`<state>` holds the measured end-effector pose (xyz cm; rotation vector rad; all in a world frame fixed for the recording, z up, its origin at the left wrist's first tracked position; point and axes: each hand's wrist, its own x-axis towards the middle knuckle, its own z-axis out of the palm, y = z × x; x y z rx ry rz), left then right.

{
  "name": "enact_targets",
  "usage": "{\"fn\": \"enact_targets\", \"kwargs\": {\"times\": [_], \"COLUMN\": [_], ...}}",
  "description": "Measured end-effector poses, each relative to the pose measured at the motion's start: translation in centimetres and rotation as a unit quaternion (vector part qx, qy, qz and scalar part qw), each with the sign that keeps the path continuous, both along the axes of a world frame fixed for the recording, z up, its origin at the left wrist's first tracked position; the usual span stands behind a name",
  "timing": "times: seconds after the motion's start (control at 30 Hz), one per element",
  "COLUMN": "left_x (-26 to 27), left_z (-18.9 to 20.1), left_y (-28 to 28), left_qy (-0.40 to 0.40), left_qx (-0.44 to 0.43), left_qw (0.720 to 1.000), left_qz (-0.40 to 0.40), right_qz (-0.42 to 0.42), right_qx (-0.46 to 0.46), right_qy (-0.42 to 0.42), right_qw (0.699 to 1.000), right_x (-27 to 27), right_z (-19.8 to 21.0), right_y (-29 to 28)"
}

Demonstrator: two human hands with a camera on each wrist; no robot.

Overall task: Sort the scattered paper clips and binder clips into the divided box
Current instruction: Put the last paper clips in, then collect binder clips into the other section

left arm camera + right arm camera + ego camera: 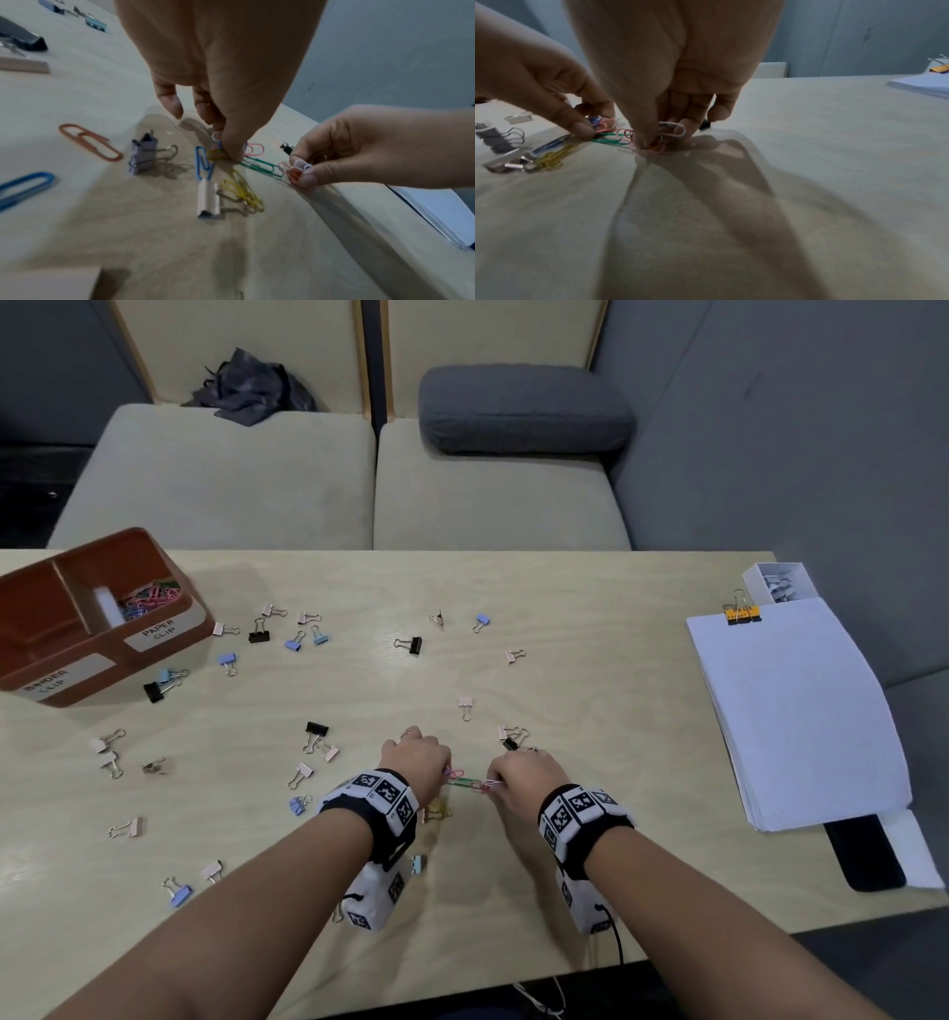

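Where the two hands meet at the near middle of the table (590,660), a small bunch of coloured paper clips (218,151) is pinched by the left hand (416,755), thumb against curled fingers, and a white and an orange paper clip (672,130) are pinched likewise by the right hand (524,775). A green paper clip (262,167) is laid flat between them. Binder clips (259,631), black, blue and pink, are scattered across the wood. At far left the divided box (169,636) is set, labelled "PAPER CLIP" and "BINDER CLIP"; coloured clips are held in the former compartment. A paper stack (791,711) with an orange clip, its lettering unreadable, is placed at right.
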<state>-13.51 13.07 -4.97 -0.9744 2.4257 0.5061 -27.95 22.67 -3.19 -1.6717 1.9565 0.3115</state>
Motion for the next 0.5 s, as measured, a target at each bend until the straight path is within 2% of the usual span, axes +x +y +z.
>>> {"fn": "enact_targets", "kwargs": {"times": [0.13,0.27,0.5], "left_x": [1.4,4.0,12.3], "left_z": [1.0,3.0,8.2], "left_y": [-1.4,-4.0,-10.4], "left_qy": [0.018,0.053,0.09], "left_qx": [0.01,0.001,-0.068], "left_qw": [0.999,0.995,0.976], "left_qz": [0.044,0.087,0.187], "right_qz": [-0.033,-0.048,0.024], "right_qx": [0.015,-0.009,-0.035], "right_qy": [-0.026,-0.045,-0.043], "right_qw": [0.999,0.998,0.998], "right_x": [-0.4,0.3,5.2], "right_z": [1.0,2.9,7.5], "right_y": [-0.5,-2.5,-10.8]}}
